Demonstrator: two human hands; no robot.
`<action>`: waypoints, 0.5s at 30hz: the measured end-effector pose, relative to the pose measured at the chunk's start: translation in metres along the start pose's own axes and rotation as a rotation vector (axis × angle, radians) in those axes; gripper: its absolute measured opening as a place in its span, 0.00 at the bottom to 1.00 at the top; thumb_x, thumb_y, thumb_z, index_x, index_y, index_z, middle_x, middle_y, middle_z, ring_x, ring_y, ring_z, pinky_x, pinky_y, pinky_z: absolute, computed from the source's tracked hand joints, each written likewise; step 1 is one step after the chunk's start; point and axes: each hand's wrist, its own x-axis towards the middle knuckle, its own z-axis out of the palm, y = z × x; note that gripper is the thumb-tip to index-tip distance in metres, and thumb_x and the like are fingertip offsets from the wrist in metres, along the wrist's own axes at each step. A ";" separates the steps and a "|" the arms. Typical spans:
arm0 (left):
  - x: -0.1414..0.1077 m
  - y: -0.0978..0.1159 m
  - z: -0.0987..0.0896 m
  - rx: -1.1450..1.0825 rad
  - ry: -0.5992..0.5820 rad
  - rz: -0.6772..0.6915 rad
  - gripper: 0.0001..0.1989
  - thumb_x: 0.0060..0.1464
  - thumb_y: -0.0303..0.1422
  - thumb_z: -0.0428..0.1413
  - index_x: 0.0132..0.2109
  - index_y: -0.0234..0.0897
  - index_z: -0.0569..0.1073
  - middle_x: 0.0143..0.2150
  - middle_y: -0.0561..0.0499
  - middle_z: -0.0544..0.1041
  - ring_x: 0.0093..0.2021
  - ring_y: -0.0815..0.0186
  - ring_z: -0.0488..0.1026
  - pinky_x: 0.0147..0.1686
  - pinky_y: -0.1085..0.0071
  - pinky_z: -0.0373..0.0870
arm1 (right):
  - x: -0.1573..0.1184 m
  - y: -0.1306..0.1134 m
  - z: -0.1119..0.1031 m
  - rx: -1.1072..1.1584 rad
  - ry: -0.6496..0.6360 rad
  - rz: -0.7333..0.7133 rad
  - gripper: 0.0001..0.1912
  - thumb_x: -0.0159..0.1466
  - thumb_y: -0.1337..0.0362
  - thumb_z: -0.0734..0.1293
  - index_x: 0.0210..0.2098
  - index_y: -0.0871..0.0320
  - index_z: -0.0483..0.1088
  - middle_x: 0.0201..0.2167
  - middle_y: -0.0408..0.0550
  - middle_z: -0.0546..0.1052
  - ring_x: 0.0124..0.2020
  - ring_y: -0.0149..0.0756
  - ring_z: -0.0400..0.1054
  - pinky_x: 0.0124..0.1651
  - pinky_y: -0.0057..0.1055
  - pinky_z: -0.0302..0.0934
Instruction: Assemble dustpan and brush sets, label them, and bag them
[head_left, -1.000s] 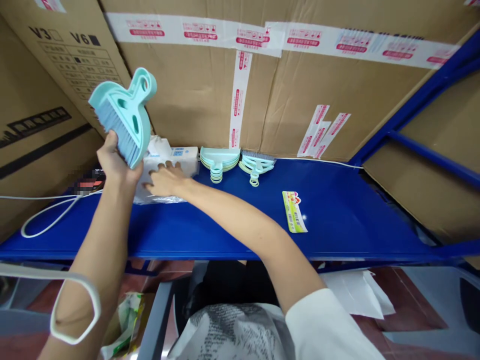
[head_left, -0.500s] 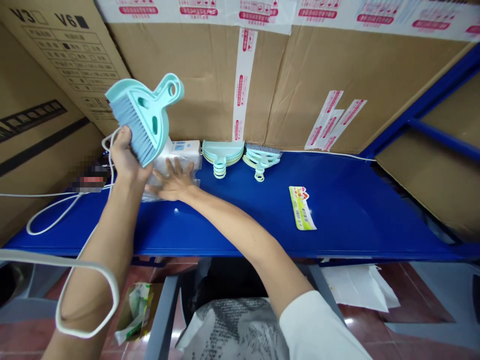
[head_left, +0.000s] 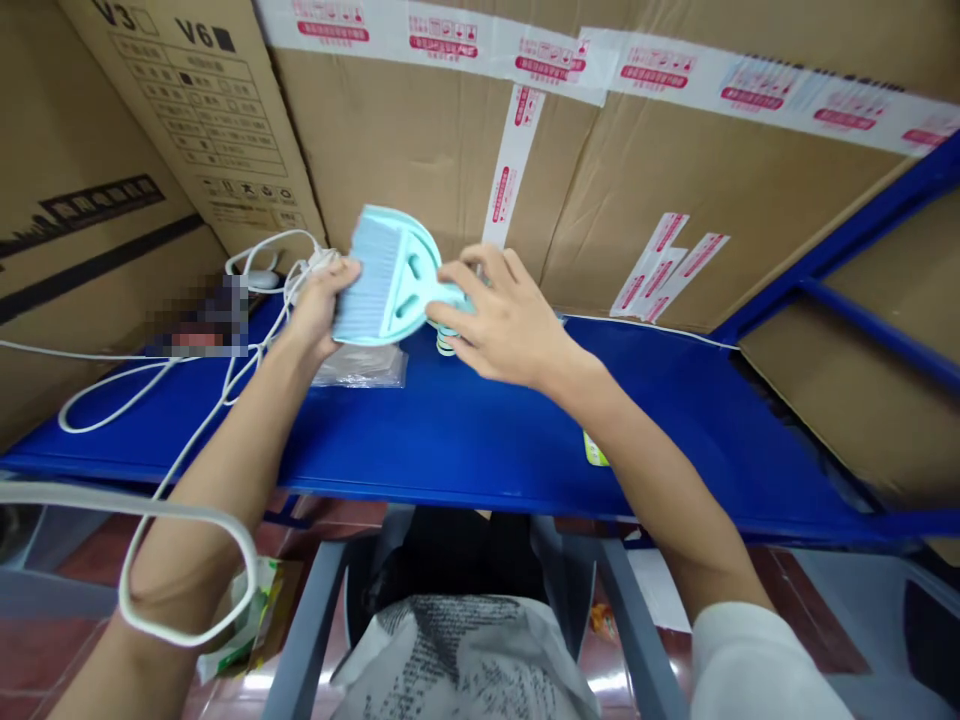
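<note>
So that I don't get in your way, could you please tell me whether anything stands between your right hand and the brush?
Nothing visible does: the right hand has its fingers on the handle of the brush, and the left hand holds its bristles.

At the upper left of the frame, I can read "V3" beside an unfilled square and "V6" beside a filled one on the cardboard panel. Red print on the white tape and black lettering across my shirt are too small or blurred for me.
</note>
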 end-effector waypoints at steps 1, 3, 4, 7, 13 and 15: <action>-0.005 -0.002 0.005 0.046 -0.061 -0.066 0.09 0.60 0.35 0.66 0.38 0.34 0.77 0.32 0.49 0.80 0.31 0.65 0.79 0.39 0.67 0.81 | -0.006 0.008 -0.002 -0.014 -0.025 0.005 0.16 0.74 0.66 0.66 0.59 0.54 0.75 0.63 0.59 0.72 0.67 0.63 0.59 0.63 0.64 0.60; -0.014 -0.007 0.013 0.116 -0.156 -0.178 0.12 0.57 0.38 0.69 0.39 0.33 0.79 0.34 0.46 0.82 0.30 0.62 0.81 0.34 0.68 0.81 | -0.012 0.014 0.001 -0.019 -0.089 -0.015 0.16 0.73 0.64 0.67 0.59 0.55 0.75 0.61 0.60 0.73 0.64 0.61 0.61 0.61 0.59 0.63; -0.017 -0.009 0.015 0.134 -0.186 -0.215 0.14 0.56 0.39 0.70 0.40 0.33 0.80 0.35 0.45 0.83 0.30 0.60 0.82 0.33 0.67 0.81 | -0.014 0.014 0.003 -0.015 -0.117 -0.024 0.15 0.73 0.64 0.67 0.58 0.55 0.76 0.59 0.60 0.73 0.63 0.60 0.61 0.60 0.57 0.64; -0.020 -0.012 0.018 0.133 -0.219 -0.244 0.15 0.57 0.40 0.70 0.45 0.33 0.82 0.38 0.42 0.85 0.34 0.56 0.85 0.36 0.64 0.84 | -0.013 0.008 0.006 0.018 -0.164 -0.019 0.14 0.72 0.69 0.66 0.54 0.55 0.78 0.53 0.57 0.76 0.62 0.58 0.63 0.60 0.53 0.64; -0.017 -0.002 0.022 -0.022 -0.217 -0.291 0.24 0.71 0.54 0.55 0.48 0.37 0.81 0.38 0.40 0.86 0.32 0.56 0.86 0.21 0.71 0.77 | -0.024 0.050 -0.016 0.206 -0.103 0.304 0.16 0.70 0.68 0.66 0.54 0.53 0.80 0.55 0.55 0.76 0.59 0.55 0.69 0.57 0.48 0.67; -0.017 0.000 0.025 -0.012 -0.227 -0.295 0.26 0.72 0.56 0.53 0.50 0.36 0.81 0.41 0.38 0.87 0.33 0.56 0.86 0.20 0.73 0.75 | -0.033 0.077 -0.020 0.252 -0.075 0.524 0.16 0.68 0.66 0.67 0.54 0.54 0.80 0.52 0.54 0.79 0.55 0.53 0.73 0.58 0.48 0.67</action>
